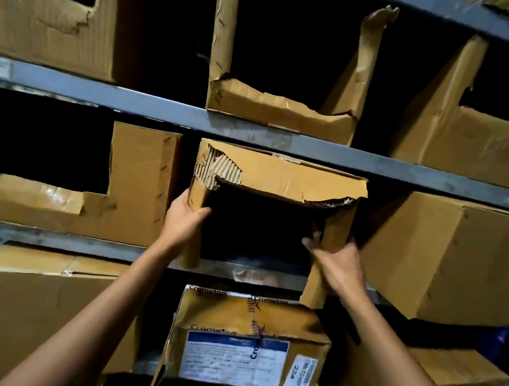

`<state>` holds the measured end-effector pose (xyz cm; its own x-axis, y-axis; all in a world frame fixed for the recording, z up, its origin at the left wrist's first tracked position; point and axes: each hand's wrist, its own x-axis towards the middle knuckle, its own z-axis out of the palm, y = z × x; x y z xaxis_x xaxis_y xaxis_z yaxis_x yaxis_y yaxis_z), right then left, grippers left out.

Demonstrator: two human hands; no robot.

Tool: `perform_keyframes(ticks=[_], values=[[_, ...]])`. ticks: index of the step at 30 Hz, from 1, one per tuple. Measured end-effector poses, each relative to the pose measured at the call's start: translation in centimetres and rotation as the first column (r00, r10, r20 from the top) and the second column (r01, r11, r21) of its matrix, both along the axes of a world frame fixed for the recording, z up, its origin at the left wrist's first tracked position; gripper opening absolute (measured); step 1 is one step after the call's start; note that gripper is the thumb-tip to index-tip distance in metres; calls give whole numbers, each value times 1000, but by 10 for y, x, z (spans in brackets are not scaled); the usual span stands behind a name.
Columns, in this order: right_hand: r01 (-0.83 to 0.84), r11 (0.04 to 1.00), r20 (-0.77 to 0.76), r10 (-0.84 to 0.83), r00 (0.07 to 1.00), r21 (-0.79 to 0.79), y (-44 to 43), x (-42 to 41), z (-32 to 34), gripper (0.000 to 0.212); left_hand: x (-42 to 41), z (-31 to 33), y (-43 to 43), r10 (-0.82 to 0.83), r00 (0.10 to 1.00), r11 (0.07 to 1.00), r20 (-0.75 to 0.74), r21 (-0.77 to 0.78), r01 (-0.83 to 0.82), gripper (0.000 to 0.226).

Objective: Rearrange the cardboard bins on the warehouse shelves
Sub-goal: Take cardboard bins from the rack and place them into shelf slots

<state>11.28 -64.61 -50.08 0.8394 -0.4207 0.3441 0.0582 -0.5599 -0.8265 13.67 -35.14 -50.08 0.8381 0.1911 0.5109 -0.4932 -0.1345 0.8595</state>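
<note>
Left hand [183,217] is gripping the left front strip of the torn brown corrugated cardboard bin [279,176], thumb inside its cut-out. Right hand [339,262] is gripping the right strip likewise. The bin is sitting between them on the middle shelf [225,267]. Its ragged top is lying just under the grey metal shelf rail [161,112]. A narrow dark gap is parting it from the tilted closed brown carton [457,256] at right.

Centre bin [279,176]: brown corrugated cardboard, matt, edges ragged. Outer liner is torn off at its top-left corner, bare fluting [221,170] showing. Neighbouring bin [137,182]: same matt cardboard, glossy clear tape [53,195] along the cut lip. Shelf rail [162,109]: grey metal, dull, scuffed. Lower box [221,313]: creased cardboard, dark smudges, smooth white-and-blue paper label [232,360].
</note>
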Motion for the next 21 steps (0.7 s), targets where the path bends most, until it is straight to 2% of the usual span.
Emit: perform_keyframes(ticks=[2,5,7,11,17,21], values=[[-25,998,6,25,1000,64,-2,8,1,89,5,0,-12,68,998,998,3,13,-68,32],[0,998,47,-3,999,65,-4,10,3,33,8,-2,-29,290,957,956,26,46,-290,21],[5,999,64,-7,998,35,-10,12,0,17,11,-3,-35,390,921,919,7,53,-390,16],[-53,996,106,45,993,67,-15,9,0,17,4,-3,-44,487,873,872,-23,63,-485,19],[-223,963,106,209,972,151,-42,-13,-1,40,-42,-5,-83,638,770,770,-22,48,-636,15],[-273,958,116,263,958,82,-65,-42,0,28,-84,-4,-105,693,719,720,-47,57,-691,20]])
